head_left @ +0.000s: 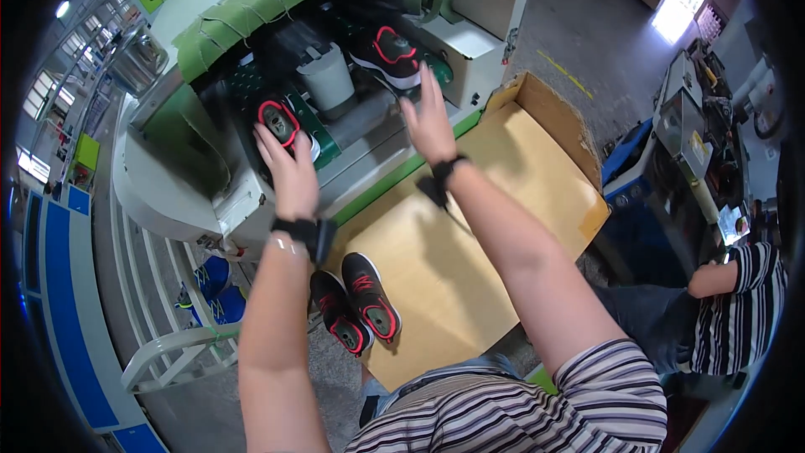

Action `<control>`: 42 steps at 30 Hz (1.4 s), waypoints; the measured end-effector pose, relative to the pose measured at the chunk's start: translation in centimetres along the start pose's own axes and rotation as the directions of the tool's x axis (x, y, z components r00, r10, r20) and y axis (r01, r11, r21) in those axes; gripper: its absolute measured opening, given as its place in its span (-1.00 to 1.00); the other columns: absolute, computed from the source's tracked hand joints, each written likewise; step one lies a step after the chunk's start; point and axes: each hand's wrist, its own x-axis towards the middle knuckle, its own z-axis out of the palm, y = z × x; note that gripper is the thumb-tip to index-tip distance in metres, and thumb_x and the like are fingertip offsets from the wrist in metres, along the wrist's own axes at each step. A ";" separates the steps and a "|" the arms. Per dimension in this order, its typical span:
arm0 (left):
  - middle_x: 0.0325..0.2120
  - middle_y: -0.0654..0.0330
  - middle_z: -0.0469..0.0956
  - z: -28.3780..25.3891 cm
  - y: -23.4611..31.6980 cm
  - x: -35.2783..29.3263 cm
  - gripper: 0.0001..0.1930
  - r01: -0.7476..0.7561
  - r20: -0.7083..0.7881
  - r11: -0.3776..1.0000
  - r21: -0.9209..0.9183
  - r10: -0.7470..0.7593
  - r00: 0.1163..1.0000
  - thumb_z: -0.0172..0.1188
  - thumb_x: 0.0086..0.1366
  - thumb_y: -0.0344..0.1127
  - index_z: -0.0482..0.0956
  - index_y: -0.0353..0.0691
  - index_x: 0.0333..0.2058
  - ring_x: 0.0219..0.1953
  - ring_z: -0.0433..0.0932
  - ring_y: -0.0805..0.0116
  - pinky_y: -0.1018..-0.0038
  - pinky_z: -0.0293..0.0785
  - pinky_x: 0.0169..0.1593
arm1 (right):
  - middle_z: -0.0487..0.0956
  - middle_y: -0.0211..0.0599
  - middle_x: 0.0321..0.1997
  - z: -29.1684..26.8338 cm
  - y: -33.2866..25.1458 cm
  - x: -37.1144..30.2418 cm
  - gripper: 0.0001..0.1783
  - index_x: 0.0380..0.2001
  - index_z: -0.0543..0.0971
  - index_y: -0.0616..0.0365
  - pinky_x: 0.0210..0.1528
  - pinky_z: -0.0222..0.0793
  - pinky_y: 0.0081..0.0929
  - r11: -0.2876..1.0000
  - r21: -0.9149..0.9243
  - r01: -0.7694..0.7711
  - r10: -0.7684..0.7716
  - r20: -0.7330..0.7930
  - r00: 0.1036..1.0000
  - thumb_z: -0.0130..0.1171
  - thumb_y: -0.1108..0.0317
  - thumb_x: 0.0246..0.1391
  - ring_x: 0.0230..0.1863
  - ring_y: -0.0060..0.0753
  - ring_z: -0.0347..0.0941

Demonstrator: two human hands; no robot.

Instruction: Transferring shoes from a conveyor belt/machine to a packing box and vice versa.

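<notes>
Two hands reach for two black shoes at the mouth of a green-flapped machine.

Nearest, a pair of black-and-red shoes [356, 302] stands on a bare wooden board [470, 226]. Beyond it, the left hand [289, 169] has its fingers spread, tips touching the left shoe [279, 122] on the belt without closing on it. The right hand [429, 117] is open and flat, fingertips just short of the right shoe [387, 54] farther in. A white cup-shaped part [327, 77] stands between the shoes.

Bright, even light; bright doorway [681, 2] glaring far right; heavy fisheye bending, black corners; slight softness at rim.
</notes>
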 end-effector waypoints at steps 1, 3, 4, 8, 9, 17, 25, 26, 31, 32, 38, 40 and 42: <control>0.36 -0.34 -0.18 -0.2 0.3 -3.3 -0.20 -0.120 0.068 0.990 0.080 0.115 0.991 0.02 0.37 -0.24 -0.25 -0.51 0.35 0.41 -0.12 -0.22 0.21 -0.12 0.41 | 0.12 0.24 0.39 -0.9 0.8 -4.1 -0.28 0.36 0.08 0.23 0.41 0.02 -0.17 0.995 -0.077 -0.060 0.067 0.088 0.994 0.07 0.34 0.20 0.39 0.24 0.04; 0.39 -0.28 -0.22 -1.3 0.8 -9.9 -0.17 -0.149 0.269 0.972 0.182 0.097 0.958 0.08 0.31 -0.30 -0.22 -0.49 0.36 0.42 -0.13 -0.19 0.16 -0.15 0.42 | 0.12 0.23 0.39 -4.7 0.0 -14.9 -0.29 0.36 0.11 0.23 0.44 -0.02 -0.16 0.970 -0.062 -0.233 0.235 0.466 0.853 0.08 0.35 0.18 0.42 0.19 0.00; 0.39 -0.26 -0.22 -1.9 0.7 -13.4 -0.16 -0.154 0.337 0.958 0.240 0.067 0.939 0.11 0.29 -0.28 -0.20 -0.47 0.36 0.43 -0.14 -0.18 0.08 -0.17 0.41 | 0.05 0.23 0.43 -7.2 -1.0 -20.2 -0.27 0.36 0.12 0.21 0.45 -0.06 -0.13 0.963 -0.220 -0.154 0.259 0.614 0.746 0.09 0.28 0.16 0.45 0.24 -0.07; 0.36 -0.32 -0.15 -3.0 -1.5 -25.9 -0.12 0.030 0.533 0.920 0.390 -0.253 0.807 0.22 0.18 -0.17 -0.04 -0.45 0.33 0.39 -0.12 -0.29 -0.13 -0.10 0.35 | -0.03 -0.09 0.51 -16.2 -3.9 -34.6 -0.10 0.40 0.12 -0.11 0.42 -0.20 0.23 0.954 -0.269 0.132 0.195 0.892 0.409 0.20 -0.06 0.05 0.50 0.17 -0.18; 0.34 -0.35 -0.11 -2.7 -1.7 -28.4 -0.12 -0.088 0.588 0.901 0.425 -0.201 0.784 0.25 0.14 -0.18 0.00 -0.45 0.32 0.36 -0.09 -0.38 -0.07 -0.11 0.37 | -0.03 -0.09 0.51 -16.9 -4.4 -34.8 -0.10 0.40 0.12 -0.11 0.42 -0.20 0.23 0.954 -0.269 0.131 0.194 0.890 0.413 0.20 -0.06 0.05 0.50 0.17 -0.18; 0.30 -0.27 0.00 -1.5 -2.3 -30.8 -0.30 -0.139 0.441 0.913 0.384 -0.048 0.896 0.19 0.13 -0.35 0.22 -0.26 0.28 0.30 0.00 -0.42 -0.08 0.02 0.34 | -0.07 -0.11 0.53 -17.5 -4.9 -35.9 -0.06 0.41 0.08 -0.15 0.44 -0.28 0.21 0.919 -0.372 0.133 0.305 0.881 0.361 0.25 -0.02 0.00 0.52 0.14 -0.24; 0.30 -0.21 0.04 -1.4 -2.1 -31.4 -0.38 -0.129 0.409 0.911 0.393 -0.047 0.912 0.08 0.18 -0.37 0.25 -0.21 0.26 0.29 0.02 -0.39 -0.06 0.04 0.35 | -0.12 -0.14 0.54 -17.8 -6.3 -36.4 -0.09 0.42 0.05 -0.16 0.46 -0.37 0.18 0.894 -0.430 0.125 0.357 0.854 0.379 0.20 0.03 0.05 0.53 0.09 -0.32; 0.30 -0.21 0.04 -1.5 -2.1 -31.4 -0.38 -0.131 0.407 0.911 0.391 -0.043 0.913 0.08 0.18 -0.37 0.25 -0.21 0.26 0.29 0.02 -0.39 -0.06 0.04 0.35 | -0.12 -0.14 0.54 -17.8 -6.5 -36.6 -0.10 0.42 0.04 -0.16 0.47 -0.38 0.17 0.892 -0.437 0.117 0.365 0.848 0.383 0.19 0.04 0.06 0.54 0.09 -0.33; 0.30 -0.20 0.04 -1.5 -2.4 -31.8 -0.37 -0.148 0.406 0.912 0.382 -0.022 0.914 0.06 0.19 -0.37 0.24 -0.19 0.27 0.30 0.01 -0.37 -0.05 0.01 0.36 | -0.12 -0.15 0.54 -18.0 -6.9 -37.5 -0.12 0.42 0.05 -0.16 0.47 -0.37 0.17 0.887 -0.452 0.089 0.382 0.830 0.406 0.17 0.07 0.08 0.54 0.09 -0.32; 0.30 -0.20 0.04 -1.4 -2.4 -31.7 -0.37 -0.154 0.417 0.914 0.376 -0.018 0.909 0.06 0.19 -0.37 0.24 -0.19 0.27 0.30 0.01 -0.37 -0.05 0.01 0.36 | -0.11 -0.15 0.54 -18.1 -7.0 -37.5 -0.13 0.42 0.06 -0.16 0.47 -0.36 0.17 0.885 -0.458 0.082 0.387 0.822 0.418 0.17 0.09 0.07 0.53 0.09 -0.32; 0.32 -0.18 0.02 -1.2 -2.1 -31.1 -0.39 -0.118 0.408 0.930 0.349 -0.037 0.912 0.07 0.19 -0.38 0.26 -0.19 0.26 0.31 0.01 -0.36 -0.05 0.03 0.35 | 0.10 -0.11 0.45 -18.3 -6.9 -36.1 -0.29 0.28 0.29 -0.05 0.40 -0.14 0.16 0.905 -0.425 0.005 0.368 0.788 0.494 0.15 0.16 0.02 0.46 0.10 -0.08; 0.32 -0.17 0.01 -1.2 -2.1 -30.7 -0.39 -0.108 0.422 0.927 0.358 -0.057 0.905 0.08 0.19 -0.38 0.26 -0.19 0.27 0.32 0.00 -0.35 -0.06 0.02 0.35 | 0.37 -0.10 0.25 -17.6 -6.2 -34.2 -0.45 0.09 0.43 0.10 0.30 0.07 0.03 0.925 -0.370 -0.085 0.352 0.753 0.555 0.16 0.21 -0.01 0.31 0.06 0.17; 0.33 -0.18 0.01 -1.2 -1.7 -30.7 -0.39 -0.097 0.428 0.930 0.353 -0.068 0.901 0.08 0.19 -0.38 0.26 -0.19 0.27 0.32 0.00 -0.35 -0.06 0.01 0.35 | 0.41 -0.05 0.20 -17.1 -4.5 -29.8 -0.47 0.07 0.43 0.15 0.32 0.08 -0.03 0.866 -0.443 -0.234 0.497 0.706 0.504 0.17 0.26 -0.02 0.29 0.04 0.20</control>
